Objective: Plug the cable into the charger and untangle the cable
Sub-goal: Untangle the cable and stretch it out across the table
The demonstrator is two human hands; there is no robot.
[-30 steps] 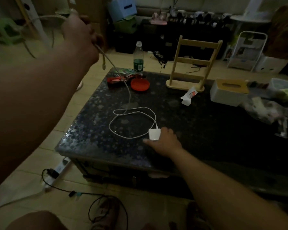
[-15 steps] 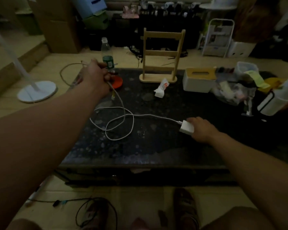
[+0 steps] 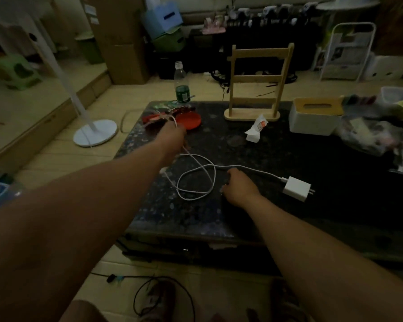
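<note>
A white charger (image 3: 297, 188) lies on the dark speckled table (image 3: 219, 219), with the white cable (image 3: 196, 177) plugged into its left end. The cable runs left, crosses itself in a loop at mid-table, then rises to my left hand (image 3: 172, 138). My left hand is shut on the cable near the red dish. My right hand (image 3: 239, 185) rests on the table just right of the loop, fingers curled at the cable where it crosses; whether it grips the cable is unclear. The charger lies free, to the right of my right hand.
A red dish (image 3: 189, 120), a green-labelled bottle (image 3: 181, 83), a wooden rack (image 3: 254, 89), a crumpled wrapper (image 3: 256, 130), a white tissue box (image 3: 314, 117) and a bag of clutter (image 3: 370, 133) stand along the table's back. A fan base (image 3: 95, 135) stands on the floor at left.
My right hand has let go of the charger and moved left to the cable's loop. My left hand has lowered toward the table near the red dish, still holding the cable.
</note>
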